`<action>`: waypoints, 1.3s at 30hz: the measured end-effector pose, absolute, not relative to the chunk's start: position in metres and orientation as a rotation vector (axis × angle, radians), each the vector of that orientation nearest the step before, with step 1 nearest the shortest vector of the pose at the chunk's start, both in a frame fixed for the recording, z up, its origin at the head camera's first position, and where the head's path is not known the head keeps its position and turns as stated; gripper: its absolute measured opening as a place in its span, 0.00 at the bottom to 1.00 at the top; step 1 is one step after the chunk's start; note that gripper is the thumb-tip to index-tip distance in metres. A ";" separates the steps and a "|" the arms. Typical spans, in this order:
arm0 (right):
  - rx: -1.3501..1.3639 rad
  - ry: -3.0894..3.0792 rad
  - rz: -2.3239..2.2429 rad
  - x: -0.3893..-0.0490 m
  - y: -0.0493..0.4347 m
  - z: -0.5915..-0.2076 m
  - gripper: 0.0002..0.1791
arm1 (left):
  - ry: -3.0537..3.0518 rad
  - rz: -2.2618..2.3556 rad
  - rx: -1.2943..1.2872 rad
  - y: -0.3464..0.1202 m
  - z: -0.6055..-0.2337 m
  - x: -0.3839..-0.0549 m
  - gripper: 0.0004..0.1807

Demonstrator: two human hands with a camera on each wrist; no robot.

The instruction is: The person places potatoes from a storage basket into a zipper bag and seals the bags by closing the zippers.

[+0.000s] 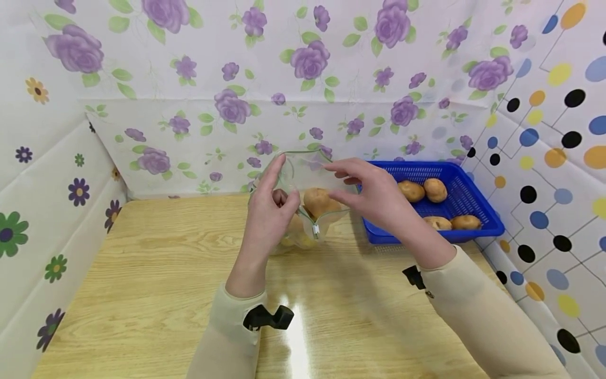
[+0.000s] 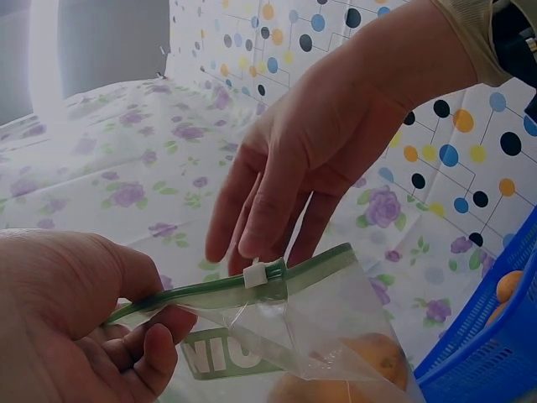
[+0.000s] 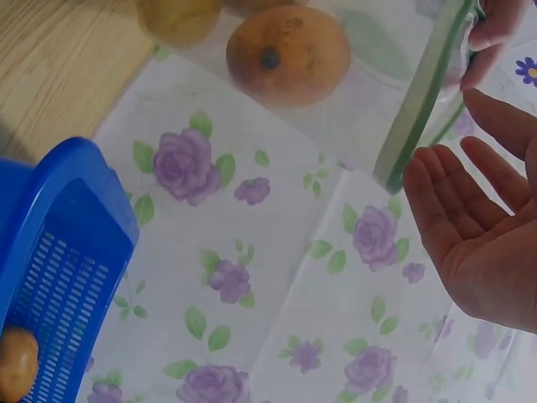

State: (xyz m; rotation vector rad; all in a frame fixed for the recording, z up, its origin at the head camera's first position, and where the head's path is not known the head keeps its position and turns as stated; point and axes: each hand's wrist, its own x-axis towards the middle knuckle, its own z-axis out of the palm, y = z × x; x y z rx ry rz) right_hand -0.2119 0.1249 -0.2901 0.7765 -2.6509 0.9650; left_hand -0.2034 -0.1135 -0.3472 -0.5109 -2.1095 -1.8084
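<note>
A clear zip bag (image 1: 303,239) with a green-edged mouth stands on the table, its mouth gaping upward. Through the plastic I see several potatoes, one potato (image 1: 318,202) near the top. My left hand (image 1: 270,210) pinches the bag's rim between thumb and fingers; in the left wrist view that hand (image 2: 92,319) grips the green zip strip (image 2: 210,290). A white slider (image 2: 255,274) sits on the strip. My right hand (image 1: 374,192) has loosely bent, spread fingers and holds nothing. In the right wrist view its fingertips (image 3: 422,159) are right at the green rim.
Right of the bag stands a blue plastic basket (image 1: 490,226) with several potatoes (image 1: 466,222) in it. The wooden table (image 1: 165,273) ends at a flower-print cloth wall (image 1: 189,147) behind, and a dotted sheet (image 1: 544,173) rises on the right.
</note>
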 end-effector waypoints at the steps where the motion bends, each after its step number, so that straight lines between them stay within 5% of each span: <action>1: 0.758 -2.650 0.968 -0.212 0.128 -0.290 0.29 | -2.109 -1.805 -0.510 -0.113 -0.347 -0.203 0.42; 17: 0.380 -2.804 0.987 -0.216 0.197 -0.288 0.36 | -2.118 -1.845 -0.496 -0.114 -0.347 -0.201 0.41; 39: 0.206 -2.924 0.862 -0.258 0.277 -0.322 0.51 | -2.129 -1.805 -0.504 -0.113 -0.347 -0.201 0.42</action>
